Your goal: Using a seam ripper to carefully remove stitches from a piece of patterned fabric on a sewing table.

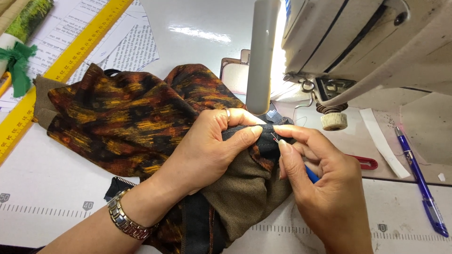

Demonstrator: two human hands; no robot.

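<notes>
Below the cream-coloured sewing machine point(376, 42), on a white table point(56, 178) printed with ruler markings, two bare hands work on a bundle of cloth. The left hand point(207, 150), wearing a ring and a metal link bracelet, is closed on a fold of black fabric point(263, 141), pinching it between thumb and fingers just in front of the machine's grey upright post point(260, 56). The right hand point(320, 174) is closed around a small blue-handled seam ripper point(310, 175), its thin metal tip touching the black fold right beside the left thumb. Under both hands lies olive-brown woven fabric point(245, 193), joined to a large rumpled cloth patterned in orange, rust and black point(127, 117) that spreads away to the left of the machine. Further left of that cloth, a long yellow ruler point(61, 66) lies slantwise over printed paper sheets point(127, 47). Right of the right hand, near the machine's base, rest a red-handled tool point(367, 163), partly hidden, a white strip of tape or paper point(383, 143) and a blue pen point(421, 188). A green scrap of fabric point(19, 63) sits at the far left edge.
</notes>
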